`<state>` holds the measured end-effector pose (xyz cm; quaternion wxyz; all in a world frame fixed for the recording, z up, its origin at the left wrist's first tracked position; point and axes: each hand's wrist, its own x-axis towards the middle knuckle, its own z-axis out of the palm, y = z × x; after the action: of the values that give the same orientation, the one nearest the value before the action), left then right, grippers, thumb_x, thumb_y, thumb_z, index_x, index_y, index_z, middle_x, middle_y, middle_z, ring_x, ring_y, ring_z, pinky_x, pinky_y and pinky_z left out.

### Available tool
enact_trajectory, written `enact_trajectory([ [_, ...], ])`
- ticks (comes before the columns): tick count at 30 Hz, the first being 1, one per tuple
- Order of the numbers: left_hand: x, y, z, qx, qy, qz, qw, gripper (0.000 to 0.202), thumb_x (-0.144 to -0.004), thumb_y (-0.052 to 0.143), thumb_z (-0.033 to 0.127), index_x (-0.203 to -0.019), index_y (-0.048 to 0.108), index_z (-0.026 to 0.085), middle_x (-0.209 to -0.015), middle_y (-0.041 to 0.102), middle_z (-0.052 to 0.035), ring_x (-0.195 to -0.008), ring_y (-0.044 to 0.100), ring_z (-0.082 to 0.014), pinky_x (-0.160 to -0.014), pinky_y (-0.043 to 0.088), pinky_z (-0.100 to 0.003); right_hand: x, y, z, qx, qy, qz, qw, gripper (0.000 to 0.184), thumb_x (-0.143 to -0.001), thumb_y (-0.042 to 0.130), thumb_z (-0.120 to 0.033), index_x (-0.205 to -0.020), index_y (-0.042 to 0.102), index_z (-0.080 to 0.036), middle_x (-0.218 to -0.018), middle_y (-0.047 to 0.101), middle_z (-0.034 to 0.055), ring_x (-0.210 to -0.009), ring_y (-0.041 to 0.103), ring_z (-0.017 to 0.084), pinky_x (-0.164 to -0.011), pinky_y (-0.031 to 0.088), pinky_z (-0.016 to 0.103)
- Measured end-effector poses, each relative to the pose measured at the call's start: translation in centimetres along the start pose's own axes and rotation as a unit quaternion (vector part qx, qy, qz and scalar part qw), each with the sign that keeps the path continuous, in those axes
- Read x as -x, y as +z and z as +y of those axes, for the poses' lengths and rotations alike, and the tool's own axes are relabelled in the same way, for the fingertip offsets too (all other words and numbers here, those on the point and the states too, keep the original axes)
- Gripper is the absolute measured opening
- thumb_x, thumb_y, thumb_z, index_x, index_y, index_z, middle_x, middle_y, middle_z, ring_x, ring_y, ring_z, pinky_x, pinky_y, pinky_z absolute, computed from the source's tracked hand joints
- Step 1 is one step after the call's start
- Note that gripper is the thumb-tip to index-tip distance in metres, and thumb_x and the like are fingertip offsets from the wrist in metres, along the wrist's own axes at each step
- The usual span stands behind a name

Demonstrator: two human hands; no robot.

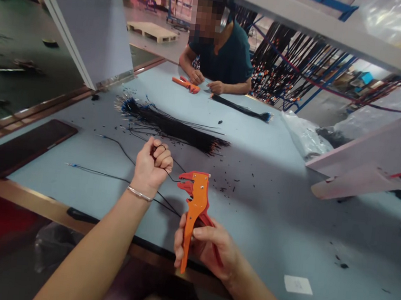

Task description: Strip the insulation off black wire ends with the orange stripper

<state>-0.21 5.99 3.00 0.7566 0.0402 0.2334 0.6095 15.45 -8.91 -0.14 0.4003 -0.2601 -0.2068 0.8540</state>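
My left hand [153, 164] is closed in a fist around a thin black wire [174, 179], with a metal bracelet on the wrist. The wire's end runs right into the red jaws of an orange wire stripper [194, 206]. My right hand [208, 246] grips the stripper's handles, holding it upright above the pale blue table [280, 211]. Two loose black wires [115, 145] trail left from under my left hand across the table.
A bundle of black wires with blue tips [170, 127] lies behind my hands, with bits of cut insulation [227, 184] scattered nearby. Across the table a person in a dark shirt [224, 57] works beside another orange stripper [186, 84] and a wire bundle [242, 109]. A dark pad [25, 146] lies left.
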Motion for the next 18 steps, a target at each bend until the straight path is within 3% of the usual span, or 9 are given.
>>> enact_trajectory([
  [13, -0.5, -0.51, -0.37, -0.006, -0.004, -0.001, 1.0, 0.041, -0.099, 0.033, 0.027, -0.059, 0.041, 0.018, -0.045, 0.024, 0.0093, -0.031, 0.016, -0.0036, -0.03, 0.018, -0.017, -0.28, 0.07, 0.36, 0.043, -0.003, 0.02, 0.999, 0.029, -0.073, 0.072, -0.031, -0.091, 0.06, -0.012, -0.075, 0.064, 0.0039, -0.062, 0.064, 0.016, -0.061, 0.056, 0.033],
  [18, -0.4, -0.41, -0.55, 0.007, -0.014, -0.007, 1.0, 0.042, -0.099, 0.033, 0.028, -0.06, 0.042, 0.017, -0.044, 0.023, 0.0096, -0.031, 0.017, -0.0032, -0.029, 0.017, -0.016, -0.47, -0.05, 0.64, 0.068, -0.014, 0.036, 0.997, 0.032, -0.074, 0.073, -0.037, -0.089, 0.057, -0.014, -0.068, 0.061, 0.0012, -0.053, 0.06, 0.013, -0.053, 0.054, 0.029],
])
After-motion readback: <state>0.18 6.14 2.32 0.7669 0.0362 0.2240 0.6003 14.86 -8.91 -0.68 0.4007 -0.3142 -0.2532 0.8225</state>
